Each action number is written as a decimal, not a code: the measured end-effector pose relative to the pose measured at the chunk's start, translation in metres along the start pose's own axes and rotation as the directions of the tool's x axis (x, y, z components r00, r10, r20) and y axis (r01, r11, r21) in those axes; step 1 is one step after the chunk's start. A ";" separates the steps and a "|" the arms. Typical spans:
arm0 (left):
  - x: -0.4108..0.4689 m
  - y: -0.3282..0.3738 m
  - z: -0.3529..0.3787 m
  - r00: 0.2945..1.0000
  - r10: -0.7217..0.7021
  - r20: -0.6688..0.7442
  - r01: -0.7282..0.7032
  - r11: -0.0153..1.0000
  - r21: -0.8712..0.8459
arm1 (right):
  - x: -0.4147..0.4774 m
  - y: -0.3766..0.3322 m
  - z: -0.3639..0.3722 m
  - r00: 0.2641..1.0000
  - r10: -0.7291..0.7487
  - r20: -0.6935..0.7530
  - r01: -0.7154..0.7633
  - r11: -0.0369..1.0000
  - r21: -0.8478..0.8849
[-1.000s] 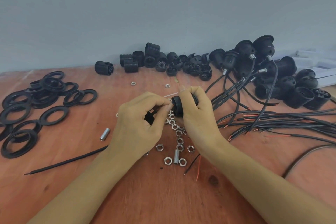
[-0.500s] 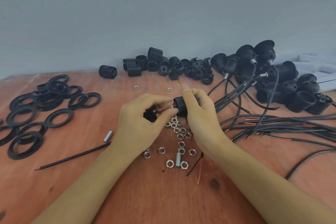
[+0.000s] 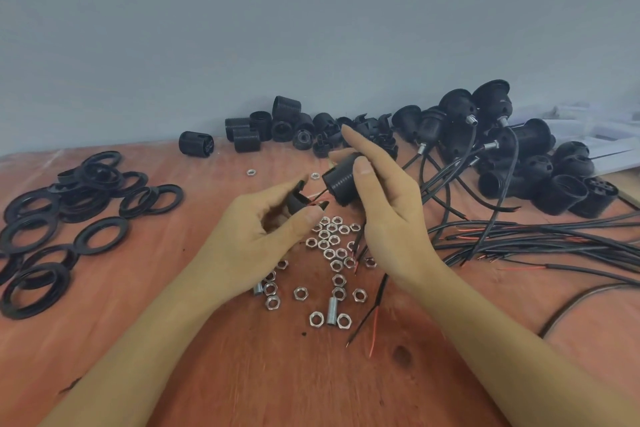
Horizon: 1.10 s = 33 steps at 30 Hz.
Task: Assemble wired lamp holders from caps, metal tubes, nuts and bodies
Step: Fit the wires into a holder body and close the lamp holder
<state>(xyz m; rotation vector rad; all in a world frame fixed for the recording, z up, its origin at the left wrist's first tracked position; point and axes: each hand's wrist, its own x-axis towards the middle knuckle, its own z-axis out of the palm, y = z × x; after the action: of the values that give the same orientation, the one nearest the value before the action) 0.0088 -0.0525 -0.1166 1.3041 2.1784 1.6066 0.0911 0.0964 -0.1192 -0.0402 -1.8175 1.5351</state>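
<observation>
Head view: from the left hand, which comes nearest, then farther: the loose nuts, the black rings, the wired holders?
1. Loose nuts, just right of the left hand.
2. Black rings, off to the left.
3. Wired holders, far right by the wall.

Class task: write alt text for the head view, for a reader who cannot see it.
Over a table, a person's right hand holds a black threaded body while the left hand grips a small black cap, red and black wires running between them. Loose nuts lie beneath; black rings sit left, wired holders right.
</observation>
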 end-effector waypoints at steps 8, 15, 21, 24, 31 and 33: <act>-0.004 0.003 0.005 0.960 0.111 -0.255 -0.099 0.993 0.060 | -0.001 -0.001 -0.002 0.998 -0.034 0.055 0.033 0.999 0.020; -0.005 0.003 0.008 0.869 0.439 -0.229 -0.284 0.821 0.495 | -0.001 0.003 -0.002 0.981 -0.154 0.117 0.163 0.985 -0.064; -0.007 0.001 0.010 0.847 0.495 -0.194 -0.327 0.772 0.545 | -0.002 0.006 -0.002 0.971 -0.195 0.137 0.214 0.966 -0.145; -0.007 0.004 0.009 0.902 0.407 -0.144 -0.299 0.831 0.469 | 0.001 0.005 -0.005 0.987 -0.108 0.117 0.125 0.980 -0.153; -0.004 0.008 0.007 0.993 -0.083 -0.082 0.062 0.971 -0.231 | 0.016 -0.006 -0.016 0.919 0.268 0.290 -0.306 0.947 0.094; -0.003 0.011 0.007 0.988 -0.149 -0.050 0.127 0.942 -0.311 | 0.015 -0.005 -0.014 0.907 0.302 0.292 -0.309 0.951 -0.026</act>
<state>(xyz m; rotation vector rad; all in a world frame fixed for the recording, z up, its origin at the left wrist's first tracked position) 0.0201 -0.0490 -0.1116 0.9954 1.9078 1.8675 0.0899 0.1133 -0.1067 -0.0961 -2.1044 1.8602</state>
